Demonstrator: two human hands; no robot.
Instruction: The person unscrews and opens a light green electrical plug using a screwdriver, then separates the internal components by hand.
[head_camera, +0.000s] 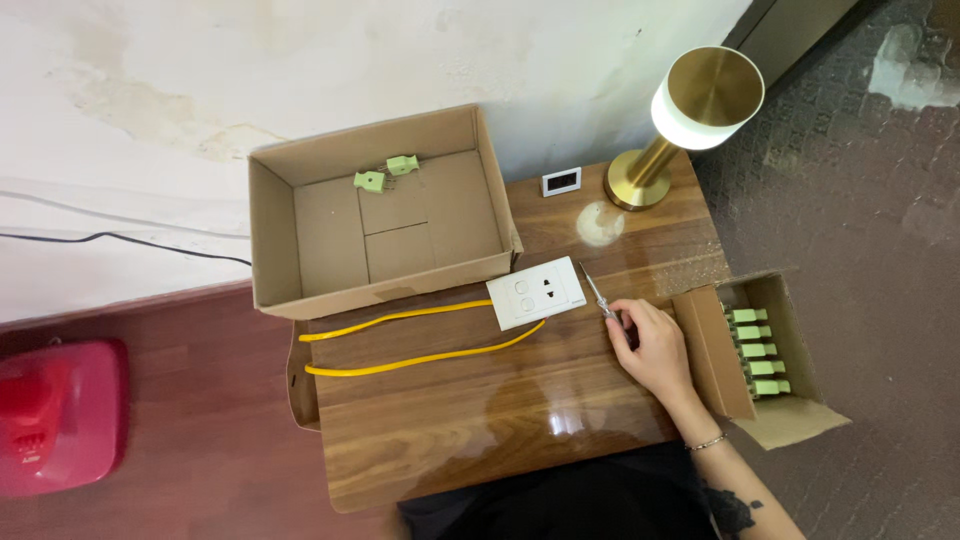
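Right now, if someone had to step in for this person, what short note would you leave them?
Right hand: resting on the wooden table, grip closed on a small screwdriver whose tip points toward the white socket plate.
Left hand: not in view.
Two yellow wires run left from the socket plate across the table.
Big cardboard box behind holds two green plugs.
Small box at the right holds a row of green plugs.
Done: two plugs lie in the big box.
Left: the row in the small box is untouched.

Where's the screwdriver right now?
In the head view, the screwdriver lies on the wooden table, right of the white socket plate, its handle under the right hand.
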